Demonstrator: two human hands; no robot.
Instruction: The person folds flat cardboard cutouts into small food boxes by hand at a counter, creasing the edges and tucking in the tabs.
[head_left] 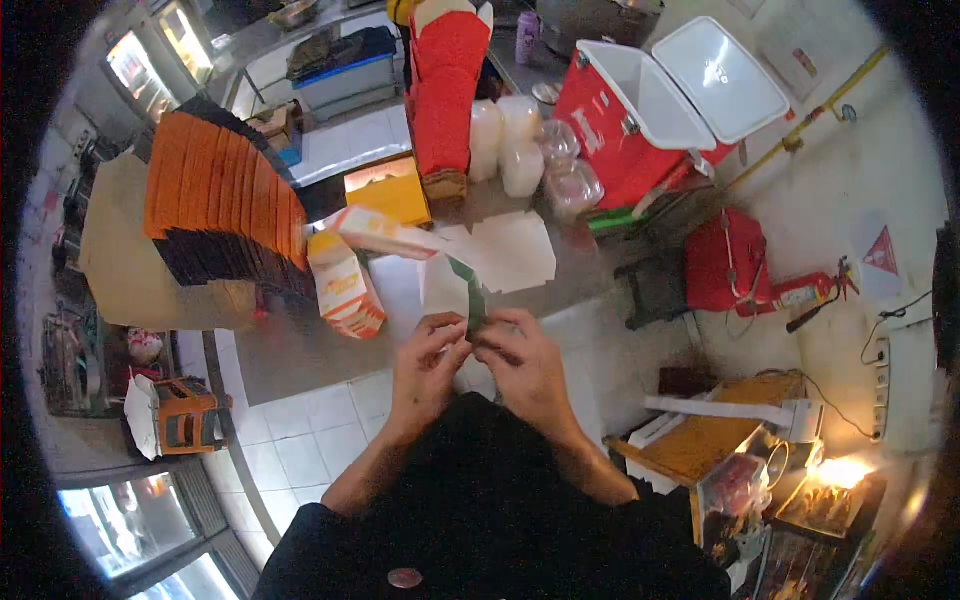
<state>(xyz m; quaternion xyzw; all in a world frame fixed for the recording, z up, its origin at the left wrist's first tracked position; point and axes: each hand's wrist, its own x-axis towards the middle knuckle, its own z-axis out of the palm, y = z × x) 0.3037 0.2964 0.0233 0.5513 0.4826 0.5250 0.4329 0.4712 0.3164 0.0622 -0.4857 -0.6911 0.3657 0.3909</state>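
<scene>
Just past the front edge of the grey table [300, 365], both my hands pinch a small folding carton with white and dark green panels [447, 287]. My left hand [430, 365] has its fingers closed at the carton's near left corner. On the right side, my right hand [525, 365] grips the green edge with thumb and fingertips. Parts of the carton are hidden behind the fingers. Beyond it lies a flat white carton blank [515, 250]. Left of the hands stands a white and orange carton [345, 288], with another orange-printed carton [388, 234] touching it.
A tall stack of orange and black flat boxes [225, 195] stands left. At the back are a red carton stack [447, 95], a yellow box [390, 195], plastic tubs [522, 165] and a red cooler [615, 140], lid raised. A cluttered wooden-topped stand [715, 425] is near right.
</scene>
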